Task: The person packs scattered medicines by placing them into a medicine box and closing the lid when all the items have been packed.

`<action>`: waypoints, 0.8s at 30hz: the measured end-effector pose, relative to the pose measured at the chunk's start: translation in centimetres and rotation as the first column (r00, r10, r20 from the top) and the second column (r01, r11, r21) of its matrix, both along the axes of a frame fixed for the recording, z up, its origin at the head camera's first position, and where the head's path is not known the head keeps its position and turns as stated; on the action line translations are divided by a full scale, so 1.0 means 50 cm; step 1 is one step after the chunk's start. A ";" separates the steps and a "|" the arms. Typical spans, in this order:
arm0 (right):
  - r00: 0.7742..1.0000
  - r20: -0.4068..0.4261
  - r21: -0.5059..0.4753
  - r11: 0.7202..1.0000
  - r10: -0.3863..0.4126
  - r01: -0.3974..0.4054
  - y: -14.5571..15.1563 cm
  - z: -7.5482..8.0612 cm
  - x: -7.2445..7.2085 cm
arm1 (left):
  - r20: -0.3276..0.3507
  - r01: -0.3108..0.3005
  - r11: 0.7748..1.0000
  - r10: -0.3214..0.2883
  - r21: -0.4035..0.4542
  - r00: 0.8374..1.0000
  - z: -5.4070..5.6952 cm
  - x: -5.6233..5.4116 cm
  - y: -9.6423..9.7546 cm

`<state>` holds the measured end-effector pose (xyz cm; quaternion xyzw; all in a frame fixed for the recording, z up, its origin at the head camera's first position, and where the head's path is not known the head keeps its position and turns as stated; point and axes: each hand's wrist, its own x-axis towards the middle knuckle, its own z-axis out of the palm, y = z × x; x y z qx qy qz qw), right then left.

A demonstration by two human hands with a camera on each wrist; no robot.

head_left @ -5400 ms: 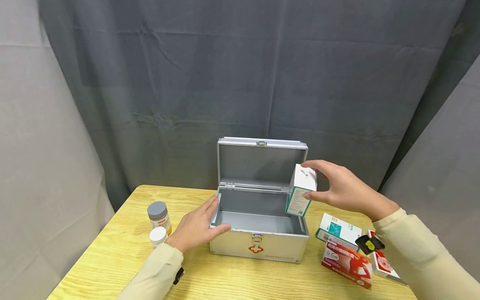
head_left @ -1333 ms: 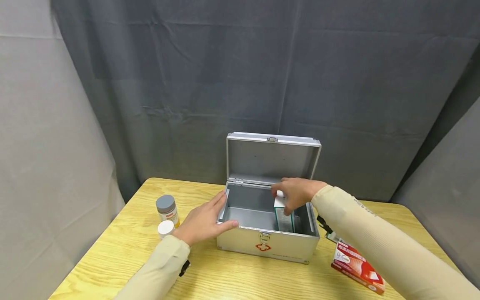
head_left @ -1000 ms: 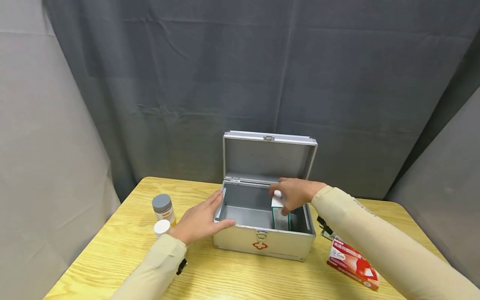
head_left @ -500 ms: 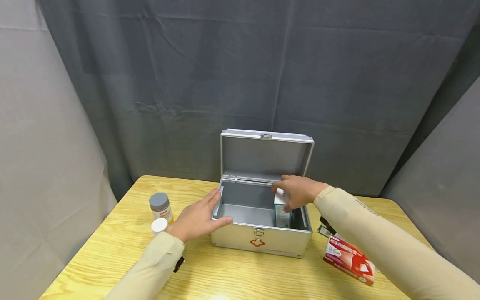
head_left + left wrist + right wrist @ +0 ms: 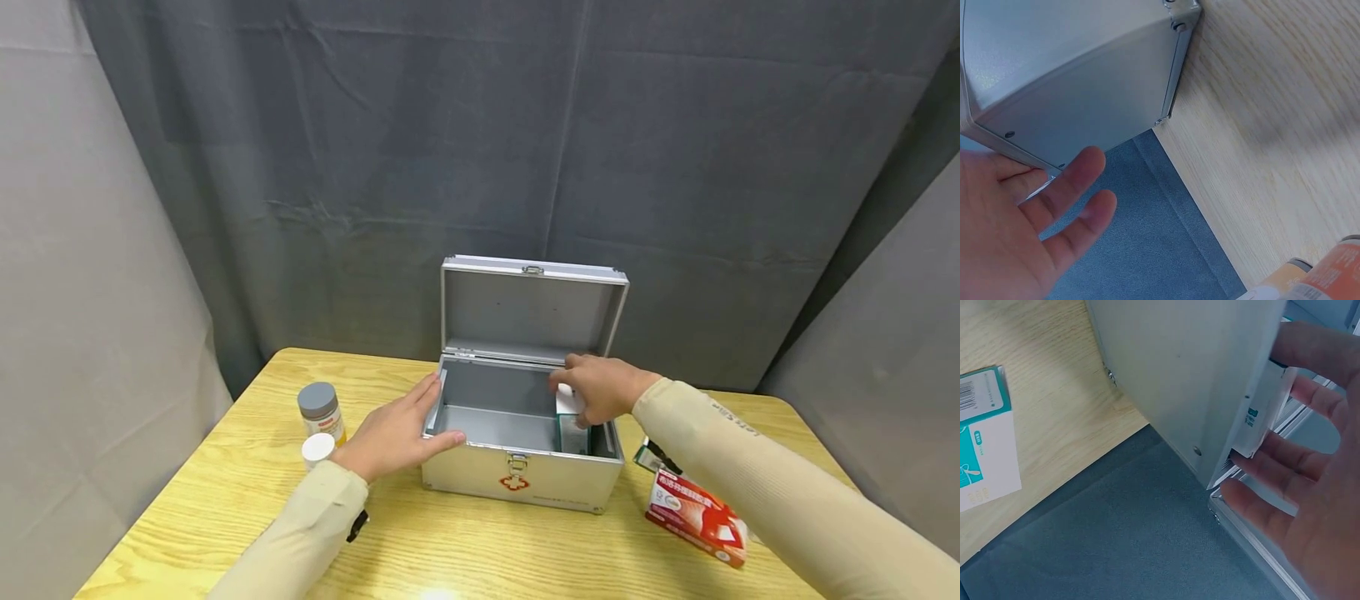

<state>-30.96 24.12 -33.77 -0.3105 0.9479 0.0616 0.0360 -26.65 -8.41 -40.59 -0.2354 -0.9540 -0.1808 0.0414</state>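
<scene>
An aluminium first-aid case (image 5: 480, 475) with a red cross stands on the table, its lid (image 5: 528, 312) raised. Inside, at the right end, my right hand (image 5: 606, 387) grips a white-and-teal medicine box (image 5: 573, 437) from above, thumb on the near side and fingers on the far side. The right wrist view shows this medicine box (image 5: 1259, 422) between the thumb and fingers, close to the case's side wall (image 5: 1179, 375). My left hand (image 5: 393, 433) rests at the case's left rim with fingers extended; the left wrist view shows its fingertips (image 5: 1088, 164) by the left end wall.
Left of the case stand a grey-lidded bottle (image 5: 318, 402) and a smaller white-capped bottle (image 5: 318, 448). At the right lies a red medicine box (image 5: 697, 517), with another teal-and-white box (image 5: 991, 456) partly hidden by my right sleeve in the head view.
The medicine box has gone from above the right rim down into the case in my right hand, lately shifting slightly right toward the end wall. The left hand stays at the rim.
</scene>
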 end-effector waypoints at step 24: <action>0.997 -0.061 -0.007 0.999 0.038 -0.039 0.015 -0.005 0.005 | 0.010 0.002 1.000 -0.002 0.015 1.000 -0.002 -0.002 0.004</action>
